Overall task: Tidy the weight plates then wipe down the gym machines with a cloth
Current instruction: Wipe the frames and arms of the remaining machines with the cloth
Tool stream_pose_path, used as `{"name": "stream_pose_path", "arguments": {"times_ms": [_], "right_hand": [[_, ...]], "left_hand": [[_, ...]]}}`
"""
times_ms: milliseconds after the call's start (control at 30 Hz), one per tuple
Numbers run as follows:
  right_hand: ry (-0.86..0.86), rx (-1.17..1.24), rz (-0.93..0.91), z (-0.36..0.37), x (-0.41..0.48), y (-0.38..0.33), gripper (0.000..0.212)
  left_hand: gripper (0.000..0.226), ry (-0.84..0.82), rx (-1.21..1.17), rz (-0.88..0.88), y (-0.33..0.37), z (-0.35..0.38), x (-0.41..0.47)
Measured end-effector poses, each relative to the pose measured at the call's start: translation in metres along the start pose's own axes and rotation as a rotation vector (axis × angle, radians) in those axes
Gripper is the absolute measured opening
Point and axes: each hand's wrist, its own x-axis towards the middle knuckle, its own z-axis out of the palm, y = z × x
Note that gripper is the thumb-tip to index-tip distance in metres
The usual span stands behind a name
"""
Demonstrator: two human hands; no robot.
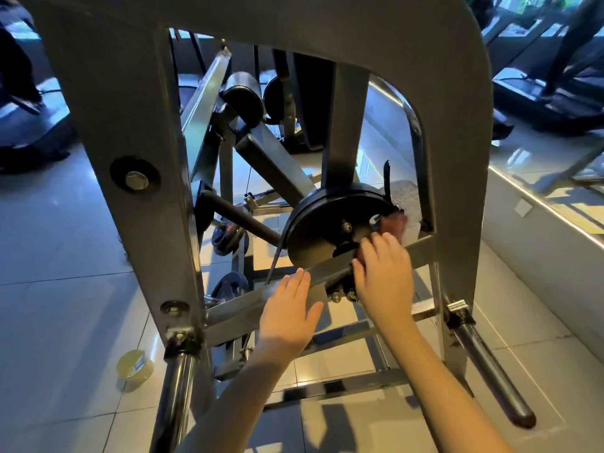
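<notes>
A grey steel gym machine frame [137, 103] fills the view. Inside it a black round disc [320, 220] sits above a grey crossbar [248, 302]. My left hand [291, 312] rests flat on the crossbar with straight fingers. My right hand [385, 273] reaches over the crossbar and presses a reddish cloth [394, 222] against the right side of the disc; most of the cloth is hidden behind the hand. Small black weight plates [228, 238] hang on pegs deeper inside the frame, and another plate [230, 284] sits lower.
Two dark handle bars stick out low at the left [175, 397] and right [490, 364]. A roll of tape [134, 371] lies on the tiled floor at the left. Treadmills [542, 93] stand on a raised platform at the right. Black roller pads [243, 96] lie behind.
</notes>
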Motion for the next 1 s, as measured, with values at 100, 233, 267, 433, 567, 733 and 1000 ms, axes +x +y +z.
{"name": "stream_pose_path", "arguments": {"times_ms": [100, 233, 267, 433, 567, 733, 1000], "right_hand": [[-0.036, 0.013, -0.211, -0.010, 0.012, 0.023, 0.034], [0.007, -0.018, 0.012, -0.022, 0.028, 0.047, 0.033], [0.023, -0.005, 0.070, -0.020, 0.025, 0.038, 0.032], [-0.086, 0.053, -0.129, -0.003, 0.002, -0.001, 0.035], [-0.045, 0.019, -0.264, -0.018, 0.028, 0.041, 0.038], [0.035, 0.022, 0.051, -0.004, 0.009, 0.009, 0.032], [0.014, 0.033, -0.130, -0.013, 0.019, 0.042, 0.029]], "left_hand": [[0.063, 0.010, 0.004, 0.008, -0.001, 0.000, -0.001], [0.062, 0.015, 0.009, 0.007, 0.000, -0.001, -0.002], [0.063, 0.020, 0.008, 0.007, 0.000, 0.000, -0.002], [0.062, 0.040, -0.019, 0.010, -0.003, 0.003, -0.003], [0.062, 0.046, -0.029, 0.003, -0.005, 0.004, -0.005], [0.062, 0.069, -0.033, -0.004, -0.006, 0.006, -0.010], [0.059, 0.072, -0.036, 0.009, -0.009, 0.005, -0.013]]}}
